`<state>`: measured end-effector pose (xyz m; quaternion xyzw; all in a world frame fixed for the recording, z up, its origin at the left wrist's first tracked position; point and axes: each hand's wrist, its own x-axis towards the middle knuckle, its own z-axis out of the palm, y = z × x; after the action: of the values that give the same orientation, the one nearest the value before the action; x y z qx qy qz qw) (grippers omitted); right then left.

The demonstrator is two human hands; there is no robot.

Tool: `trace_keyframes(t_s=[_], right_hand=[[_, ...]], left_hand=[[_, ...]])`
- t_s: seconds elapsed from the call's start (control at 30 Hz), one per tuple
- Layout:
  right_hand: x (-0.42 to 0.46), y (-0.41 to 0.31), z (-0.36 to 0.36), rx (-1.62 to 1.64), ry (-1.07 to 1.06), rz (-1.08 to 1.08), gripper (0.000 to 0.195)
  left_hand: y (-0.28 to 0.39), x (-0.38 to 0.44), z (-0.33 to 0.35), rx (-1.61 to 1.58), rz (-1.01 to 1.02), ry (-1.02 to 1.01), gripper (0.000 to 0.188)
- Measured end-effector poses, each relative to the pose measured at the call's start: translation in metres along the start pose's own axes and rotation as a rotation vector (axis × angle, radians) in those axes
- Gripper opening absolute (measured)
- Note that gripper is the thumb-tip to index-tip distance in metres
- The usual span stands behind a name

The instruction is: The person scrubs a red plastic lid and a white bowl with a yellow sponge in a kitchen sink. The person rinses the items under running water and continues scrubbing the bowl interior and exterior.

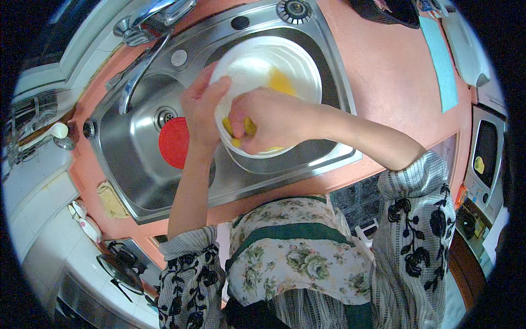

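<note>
A large white bowl (242, 61) is tilted over the right basin of a steel double sink (230, 170). My left hand (201, 103) grips its left rim, with the thumb over the inner side. Inside the bowl, my right hand (267, 119) is curled around a yellow-green piece (249, 126), blurred and mostly covered by the fingers. A yellow patch (282, 81) shows on the bowl's inner wall, and more yellow lies near its lower rim. In the left basin is a red round dish (172, 142), partly hidden behind my left forearm.
A chrome faucet (141, 68) reaches over the left basin, beside its drain (166, 117). A sink strainer (294, 11) sits at the back corner. A folded beige cloth (113, 200) lies left on the pink countertop (382, 74). A black container (388, 14) stands at the back right.
</note>
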<state>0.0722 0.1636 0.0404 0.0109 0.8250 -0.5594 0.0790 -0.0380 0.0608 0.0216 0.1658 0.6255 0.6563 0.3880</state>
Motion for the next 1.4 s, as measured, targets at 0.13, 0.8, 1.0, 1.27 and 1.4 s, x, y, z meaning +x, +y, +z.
trace_keyframes(t_s=[0.13,0.8,1.0,1.27,1.4], right_hand=[[0.002,0.002,0.002,0.105,0.086,0.060,0.013],[-0.007,0.010,0.003,-0.117,-0.105,-0.019,0.016],[-0.016,0.022,-0.005,-0.440,-0.321,0.117,0.014],[-0.001,0.004,0.009,0.152,0.132,0.042,0.014],[0.003,0.000,0.020,0.495,0.230,0.277,0.017]], left_hand=[[0.002,0.004,-0.004,-0.129,-0.041,-0.001,0.033],[-0.006,0.009,-0.010,-0.093,-0.101,-0.029,0.036],[-0.004,0.009,-0.017,-0.102,-0.098,-0.013,0.036],[-0.004,0.009,-0.009,-0.138,-0.049,-0.002,0.033],[-0.001,0.014,-0.014,-0.123,-0.068,0.001,0.032]])
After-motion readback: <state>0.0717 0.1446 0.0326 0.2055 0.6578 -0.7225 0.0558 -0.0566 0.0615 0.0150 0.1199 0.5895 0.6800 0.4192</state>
